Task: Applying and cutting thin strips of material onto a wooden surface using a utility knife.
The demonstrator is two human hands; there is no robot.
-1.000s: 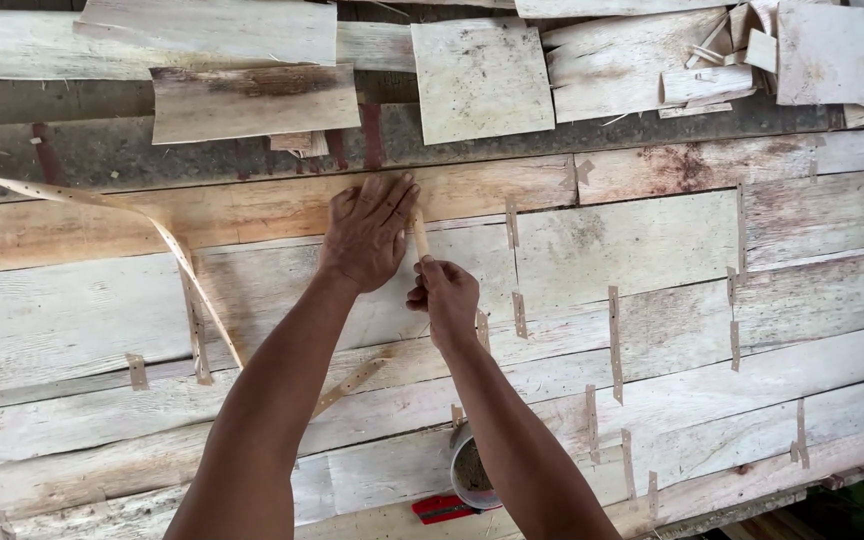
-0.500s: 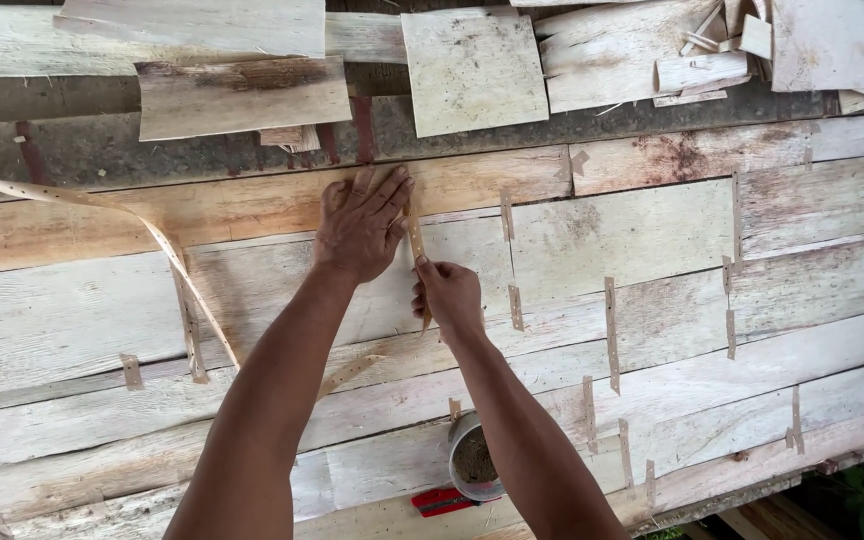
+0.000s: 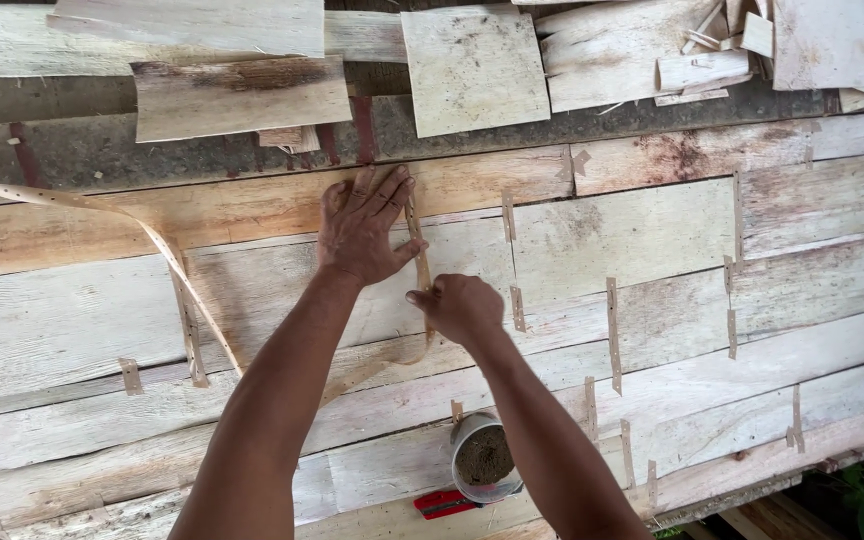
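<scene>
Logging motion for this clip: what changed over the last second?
Barely anything. The left hand stays flat on the veneer sheet and the right hand keeps pinching the tape strip along the seam. The glue cup has not moved.

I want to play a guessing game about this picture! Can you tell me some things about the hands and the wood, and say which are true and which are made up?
1. The left hand lies flat with spread fingers on the pale wooden veneer sheets. True.
2. The right hand holds a hammer. False: it pinches a thin tan strip of tape that runs up beside the left hand.
3. A small round grey tub of brownish paste stands near the person's right forearm. True.
4. The small red tool lies at the top, among the loose wood pieces. False: it lies at the bottom, just beside the tub.
5. A long curling tan strip trails off to the left. True.
</scene>
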